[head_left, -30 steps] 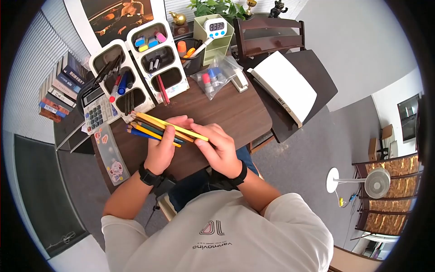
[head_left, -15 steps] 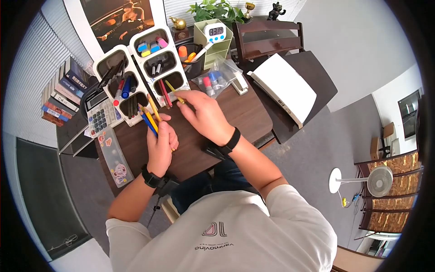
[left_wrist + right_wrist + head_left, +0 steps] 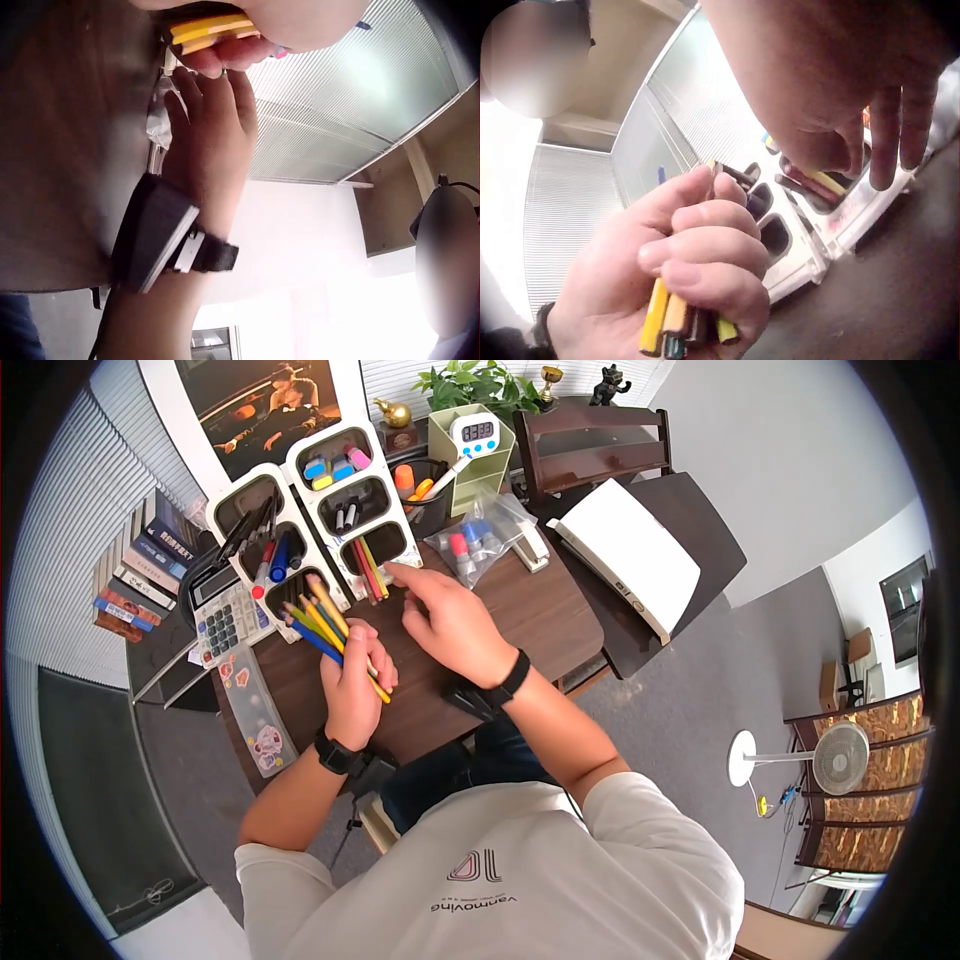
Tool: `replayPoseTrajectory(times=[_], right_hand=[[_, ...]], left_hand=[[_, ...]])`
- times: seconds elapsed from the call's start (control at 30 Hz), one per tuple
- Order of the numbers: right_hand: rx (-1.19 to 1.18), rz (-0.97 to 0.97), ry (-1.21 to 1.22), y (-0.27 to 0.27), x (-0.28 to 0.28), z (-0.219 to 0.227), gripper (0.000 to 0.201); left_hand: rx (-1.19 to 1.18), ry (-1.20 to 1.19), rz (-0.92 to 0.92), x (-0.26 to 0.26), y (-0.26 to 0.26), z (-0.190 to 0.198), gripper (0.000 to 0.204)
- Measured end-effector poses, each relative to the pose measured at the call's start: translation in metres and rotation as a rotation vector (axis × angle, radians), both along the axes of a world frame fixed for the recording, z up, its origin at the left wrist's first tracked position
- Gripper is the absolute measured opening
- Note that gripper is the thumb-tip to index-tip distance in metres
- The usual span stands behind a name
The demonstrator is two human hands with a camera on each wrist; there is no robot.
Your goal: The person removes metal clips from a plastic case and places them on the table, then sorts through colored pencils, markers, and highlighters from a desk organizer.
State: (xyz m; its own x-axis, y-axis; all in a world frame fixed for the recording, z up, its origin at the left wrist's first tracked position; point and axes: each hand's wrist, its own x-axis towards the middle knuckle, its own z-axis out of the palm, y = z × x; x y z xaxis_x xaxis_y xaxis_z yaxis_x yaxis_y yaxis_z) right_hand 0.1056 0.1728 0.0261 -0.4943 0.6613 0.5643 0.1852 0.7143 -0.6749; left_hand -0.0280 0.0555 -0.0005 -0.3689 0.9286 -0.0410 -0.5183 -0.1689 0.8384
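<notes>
My left hand grips a bundle of coloured pencils, tips slanting up toward the white desk organizer. Their flat ends stick out below the curled fingers in the right wrist view. My right hand is at the near edge of the organizer's front right compartment, its fingers extended and holding nothing. A yellow pencil leans in that compartment beside red pencils. Dark pencils in the front left compartment are partly hidden behind the bundle.
Pens, markers and erasers fill other compartments. A clear bag with glue sticks and a stapler lie to the right. Behind are a mesh pen cup and a timer. At left are a calculator and books.
The right hand took a yellow pencil from the bundle, carried it to the front right compartment and let go of it there. The left hand keeps the remaining pencils, now tilted more upright.
</notes>
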Motion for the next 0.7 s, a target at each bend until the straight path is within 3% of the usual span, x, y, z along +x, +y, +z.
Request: replayPoseTrajectory(times=[0.03, 0.1, 0.17, 0.27, 0.43, 0.6, 0.67, 0.7], right_hand=[[-0.001, 0.001, -0.001, -0.008, 0.007, 0.003, 0.030], [-0.268, 0.036, 0.051, -0.031, 0.023, 0.008, 0.024], [-0.381, 0.164, 0.018, -0.054, 0.032, 0.001, 0.025], [-0.388, 0.074, 0.026, -0.073, 0.032, -0.007, 0.026], [-0.234, 0.061, 0.038, -0.064, 0.035, -0.026, 0.027], [-0.329, -0.021, 0.253, -0.058, 0.049, -0.021, 0.021], [-0.311, -0.058, 0.393, -0.052, 0.059, -0.020, 0.023], [-0.302, -0.098, 0.399, -0.049, 0.062, -0.015, 0.023]], left_hand=[[0.060, 0.004, -0.004, 0.000, 0.000, -0.001, 0.021], [0.093, 0.039, 0.046, 0.003, 0.004, -0.004, 0.024], [0.112, 0.068, 0.093, 0.005, 0.003, -0.008, 0.027], [0.144, 0.016, -0.049, -0.001, 0.001, -0.015, 0.033], [0.111, 0.022, -0.029, 0.006, 0.004, -0.011, 0.036], [0.080, 0.061, -0.013, 0.008, 0.003, 0.001, 0.039], [0.199, 0.366, -0.079, -0.004, -0.004, -0.012, 0.031], [0.195, 0.357, -0.071, -0.003, -0.006, -0.012, 0.031]])
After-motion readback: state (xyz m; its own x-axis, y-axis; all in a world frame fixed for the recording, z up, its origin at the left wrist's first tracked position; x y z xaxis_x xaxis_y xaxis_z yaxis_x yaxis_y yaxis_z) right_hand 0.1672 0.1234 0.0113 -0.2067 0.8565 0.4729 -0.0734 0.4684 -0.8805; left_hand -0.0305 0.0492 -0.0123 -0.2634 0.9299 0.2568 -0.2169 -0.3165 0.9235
